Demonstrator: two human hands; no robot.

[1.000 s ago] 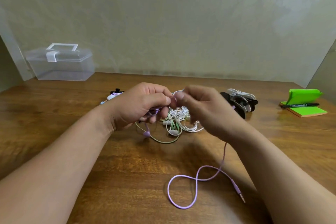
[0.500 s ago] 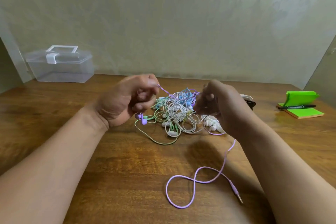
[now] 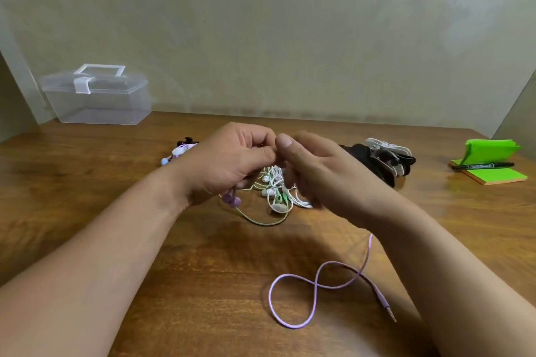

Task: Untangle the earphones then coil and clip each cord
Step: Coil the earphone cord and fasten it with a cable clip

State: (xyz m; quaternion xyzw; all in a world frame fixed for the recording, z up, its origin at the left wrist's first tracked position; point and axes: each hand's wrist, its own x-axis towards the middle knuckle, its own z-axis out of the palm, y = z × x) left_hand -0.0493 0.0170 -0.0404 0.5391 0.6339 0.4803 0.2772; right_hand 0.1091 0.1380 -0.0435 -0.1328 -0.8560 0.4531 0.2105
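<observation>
Both hands have closed together over the tangle [image 3: 275, 191]. Half a second earlier they stood apart with a purple strand drawn taut between them.

Left hand [image 3: 229, 165]: fingers curled, thumb pressed against forefinger in a pinch. The purple buds [image 3: 232, 200] hang just beneath it, so the purple cord [image 3: 317, 284] is judged to be what it holds.

Right hand [image 3: 316, 171]: blurred, with the thumb tip touching the left forefinger. Cannot tell whether its fingers pinch anything.

The tangle of white and green cords lies on the table [image 3: 87, 182] under the hands. The freed purple length runs from below the right wrist into a figure-eight loop, and its plug [image 3: 387, 306] rests on the table.

Risks:
- Pulling the purple cord while it still threads the heap would likely tighten the knots or drag the whole tangle.
- Drawing the plug end up through its own loop could form a new knot.

Containers: the clear box [image 3: 98, 98] at far left has its lid down, and nothing is visible through its walls. The clips [image 3: 385, 156] lie loose on the table right of the hands, not in any container.
</observation>
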